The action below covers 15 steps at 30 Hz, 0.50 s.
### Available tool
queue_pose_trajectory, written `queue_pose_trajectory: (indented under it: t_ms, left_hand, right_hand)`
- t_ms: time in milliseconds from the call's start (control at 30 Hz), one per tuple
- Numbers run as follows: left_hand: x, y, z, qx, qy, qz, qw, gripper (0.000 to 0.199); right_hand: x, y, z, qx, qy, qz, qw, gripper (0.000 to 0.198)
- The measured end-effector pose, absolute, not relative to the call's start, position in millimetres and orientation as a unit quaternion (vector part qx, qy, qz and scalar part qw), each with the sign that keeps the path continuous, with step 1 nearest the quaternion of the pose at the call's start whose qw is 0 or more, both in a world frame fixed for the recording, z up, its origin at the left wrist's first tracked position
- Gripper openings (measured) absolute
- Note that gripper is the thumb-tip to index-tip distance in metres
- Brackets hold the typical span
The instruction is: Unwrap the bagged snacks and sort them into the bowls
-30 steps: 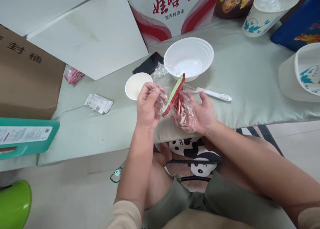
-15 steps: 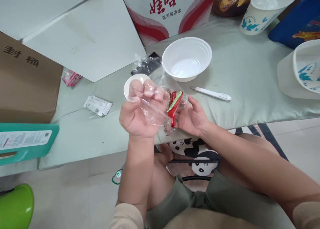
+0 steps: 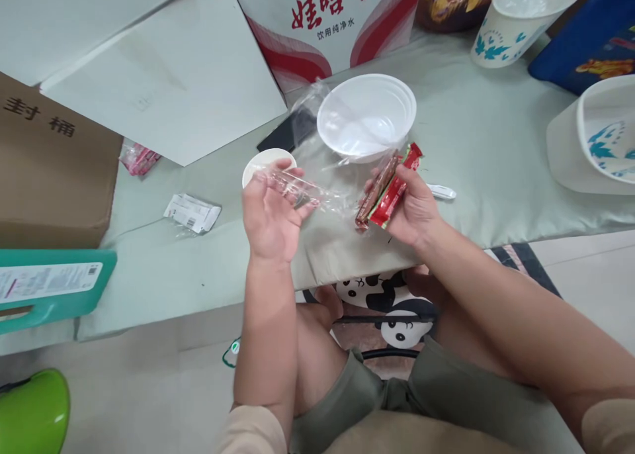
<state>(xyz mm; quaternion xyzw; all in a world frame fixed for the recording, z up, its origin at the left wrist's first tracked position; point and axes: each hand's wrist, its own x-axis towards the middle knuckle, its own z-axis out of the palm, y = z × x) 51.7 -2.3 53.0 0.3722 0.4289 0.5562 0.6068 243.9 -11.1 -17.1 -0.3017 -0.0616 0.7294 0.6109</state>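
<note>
right hand: my right hand [image 3: 414, 209] is closed round two slim wrapped snacks, thumb over the near one and fingers behind the pair.
red-and-green wrapped bar [image 3: 393, 197]: in my right grip, against the palm side, tilted with its upper end leaning right.
brown-wrapped stick [image 3: 376, 194]: in the same grip, alongside the bar and just left of it.
left hand: my left hand [image 3: 272, 219] is turned palm up, fingers half curled and spread, with hold of thin film at thumb and fingertips.
clear plastic bag [image 3: 333, 204]: stretched from my left grip towards my right; i cannot tell whether it touches the snacks.
large white bowl [image 3: 409, 113]: beyond and between my hands, nearer the right; upright, partly seen through the film.
small white bowl [image 3: 253, 166]: just behind my left fingertips, partly hidden by them.
dark phone [image 3: 278, 135]: beyond my left hand, partly under the film in view.
white-handled cutter [image 3: 443, 192]: just right of my right hand, which covers its other end.
white packet [image 3: 193, 212]: left of my left grip, well apart from it, lying flat.
pale green cover [image 3: 476, 169]: spread beneath both grips.
</note>
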Motion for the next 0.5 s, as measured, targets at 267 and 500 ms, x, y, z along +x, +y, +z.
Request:
queue_pose_trajectory:
  t_ms: [267,500]
  left_hand:
    - [72,-15,46,0.502,0.431,0.425,0.618,0.018]
    - [78,-20,62,0.376,0.316,0.559,0.668,0.035]
  right_hand:
    - [241,-18,-18,-0.294,-0.042,0.77,0.565,0.024]
    - [227,-29,-25,-0.242,-0.031,0.83,0.501,0.032]
